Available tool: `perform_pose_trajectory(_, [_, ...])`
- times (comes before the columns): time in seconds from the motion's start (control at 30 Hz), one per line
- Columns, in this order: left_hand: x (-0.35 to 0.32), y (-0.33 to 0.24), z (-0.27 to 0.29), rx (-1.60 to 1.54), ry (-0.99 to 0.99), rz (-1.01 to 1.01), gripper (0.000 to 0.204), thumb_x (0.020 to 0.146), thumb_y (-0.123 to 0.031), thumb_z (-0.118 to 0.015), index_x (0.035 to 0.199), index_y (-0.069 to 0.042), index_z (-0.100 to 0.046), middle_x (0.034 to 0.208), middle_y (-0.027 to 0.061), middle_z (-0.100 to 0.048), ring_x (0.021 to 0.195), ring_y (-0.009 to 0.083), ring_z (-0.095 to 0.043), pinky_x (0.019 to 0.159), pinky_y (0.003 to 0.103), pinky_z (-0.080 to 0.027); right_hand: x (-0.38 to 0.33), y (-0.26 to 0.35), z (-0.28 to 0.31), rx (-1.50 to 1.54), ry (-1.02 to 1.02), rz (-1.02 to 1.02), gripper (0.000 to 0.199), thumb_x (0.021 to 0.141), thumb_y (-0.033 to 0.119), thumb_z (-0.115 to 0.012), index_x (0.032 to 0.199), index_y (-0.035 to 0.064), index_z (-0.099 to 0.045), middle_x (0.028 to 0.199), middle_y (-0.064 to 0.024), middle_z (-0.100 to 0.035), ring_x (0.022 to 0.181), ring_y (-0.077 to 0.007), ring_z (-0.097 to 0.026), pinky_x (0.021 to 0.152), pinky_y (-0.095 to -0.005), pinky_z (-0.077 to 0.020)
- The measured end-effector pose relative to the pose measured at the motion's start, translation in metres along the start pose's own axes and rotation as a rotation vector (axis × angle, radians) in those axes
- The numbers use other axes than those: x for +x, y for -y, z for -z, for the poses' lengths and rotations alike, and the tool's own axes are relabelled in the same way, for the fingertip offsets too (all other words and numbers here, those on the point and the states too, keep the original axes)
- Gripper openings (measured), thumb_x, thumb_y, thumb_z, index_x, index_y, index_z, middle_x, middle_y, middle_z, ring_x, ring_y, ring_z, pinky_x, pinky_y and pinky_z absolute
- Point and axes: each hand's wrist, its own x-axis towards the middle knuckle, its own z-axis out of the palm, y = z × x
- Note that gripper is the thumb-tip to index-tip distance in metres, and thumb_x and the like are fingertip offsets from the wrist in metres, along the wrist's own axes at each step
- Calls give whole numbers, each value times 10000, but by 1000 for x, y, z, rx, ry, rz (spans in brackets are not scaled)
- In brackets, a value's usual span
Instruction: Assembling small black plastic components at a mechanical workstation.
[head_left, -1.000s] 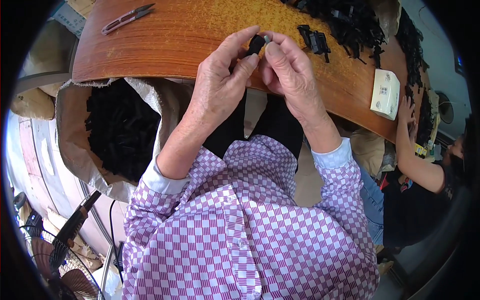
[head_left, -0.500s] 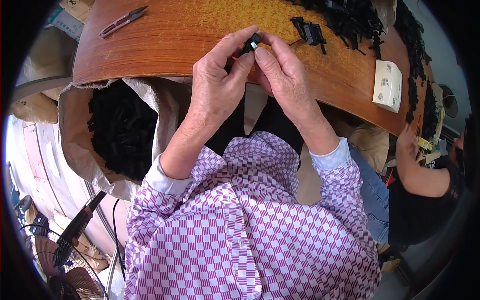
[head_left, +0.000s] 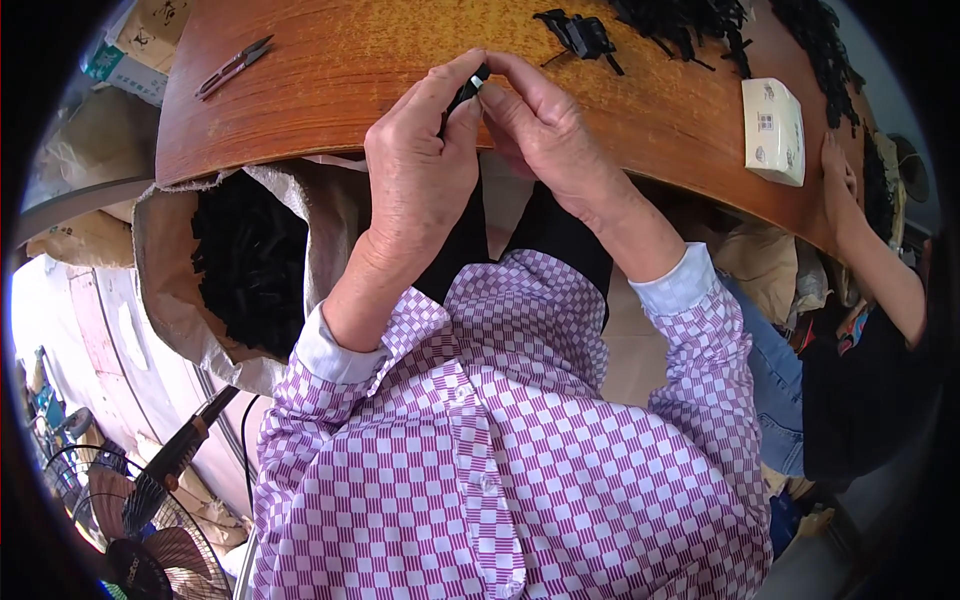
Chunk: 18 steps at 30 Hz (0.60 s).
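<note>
- Small black part point(head_left: 470, 90): you pinch it between both hands, held over the near edge of the wooden table point(head_left: 340, 90).
- Your left hand point(head_left: 420, 175) is closed on the part, thumb and forefinger pressed on its lower end.
- Your right hand point(head_left: 545, 130) is closed on the same part from the other side, fingertips meeting the left ones at its top.
- Most of the part is hidden by your fingers, so you cannot tell its exact shape.
- Farther back on the table lie a few loose black pieces point(head_left: 580, 32), with a larger black pile point(head_left: 700, 20) beyond them.
- Thread snips point(head_left: 232, 66) lie at the far left of the table, well apart from your hands.
- A pale box point(head_left: 773, 130) sits at the right, with another person's hand point(head_left: 838, 175) just beside it.
- An open sack point(head_left: 160, 260) full of black pieces stands below the table edge on your left.
</note>
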Motion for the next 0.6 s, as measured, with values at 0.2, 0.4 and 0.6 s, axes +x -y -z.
perform_pose_trajectory(0.2, [2,-9,2,-127,172,172,341,875,12,-545,1206,-68,-518,897,100,-670,653,135,-625,579,253,-500,-7,-4,20,-90,38,107,300,973,258,-496,1232,107,-519,681,63,-483,533,1,-400,435,-163,-278])
perform_pose_trajectory(0.4, [9,-20,19,-802,219,488,326,946,-82,-490,1264,-80,-419,924,127,-659,646,98,-573,516,189,-416,-18,-5,30,-67,-9,141,199,955,219,-534,1086,74,-568,732,37,-539,501,4,-404,429,-144,-294])
perform_pose_trajectory(0.6, [8,-10,25,-1208,187,690,285,944,-75,-479,1228,-55,-460,991,163,-609,682,132,-562,517,189,-409,-20,-3,30,159,70,246,88,914,141,-595,967,71,-590,740,20,-557,485,-8,-424,419,-143,-332])
